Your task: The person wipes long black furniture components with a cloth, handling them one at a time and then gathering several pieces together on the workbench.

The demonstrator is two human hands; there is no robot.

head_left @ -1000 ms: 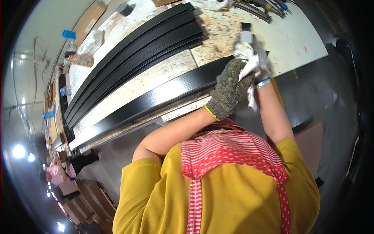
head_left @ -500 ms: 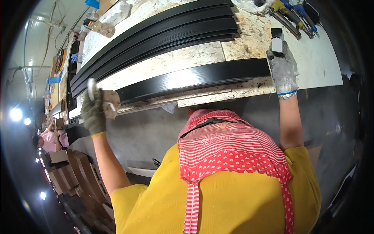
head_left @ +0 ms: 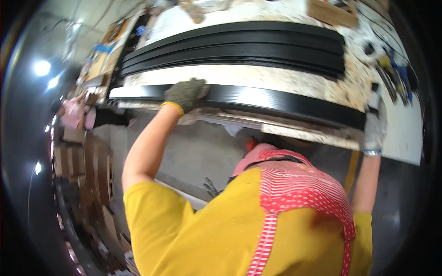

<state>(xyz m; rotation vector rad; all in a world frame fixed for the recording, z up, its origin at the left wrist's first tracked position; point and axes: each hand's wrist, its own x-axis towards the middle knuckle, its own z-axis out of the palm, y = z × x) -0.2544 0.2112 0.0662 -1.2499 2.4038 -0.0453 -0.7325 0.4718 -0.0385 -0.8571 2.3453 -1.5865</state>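
Head: board (head_left: 251, 97) along table edge (head_left: 313, 137).

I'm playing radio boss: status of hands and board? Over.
Left hand over near black board. Right hand by its right end, gripping block. Other boards beyond, apart.

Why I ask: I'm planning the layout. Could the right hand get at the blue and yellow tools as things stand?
Probably yes: the tools lie just beyond the right hand, with bare tabletop between. It seems to hold a small grey block, though, which might need setting down.
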